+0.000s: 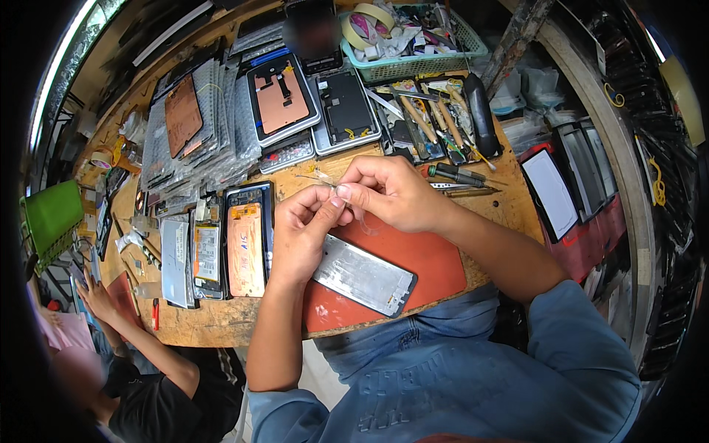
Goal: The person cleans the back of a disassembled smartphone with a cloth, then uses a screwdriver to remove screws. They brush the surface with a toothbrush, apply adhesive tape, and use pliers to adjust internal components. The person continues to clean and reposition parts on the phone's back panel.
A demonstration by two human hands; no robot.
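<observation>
My left hand [309, 221] and my right hand [395, 193] meet above the work mat, thumbs and fingertips pinched close together. Between them is a thin, pale, see-through strand [367, 229]; a loop of it hangs below the fingers. Thin pale ends also stick out above the left fingers, too fine to make out fully. Under the hands a bare silver phone frame [367, 277] lies slantwise on a red-orange mat [437, 267]. My left wrist covers part of its upper left end.
Phone screens [247, 247] and opened phones [207, 247] line the left. Farther back are bubble-wrapped stacks [166, 166], a copper-backed screen [281, 100], a tool tray [432, 118] and a green basket [413, 66]. A screwdriver [458, 174] lies right. Another person's hand [96, 297] is far left.
</observation>
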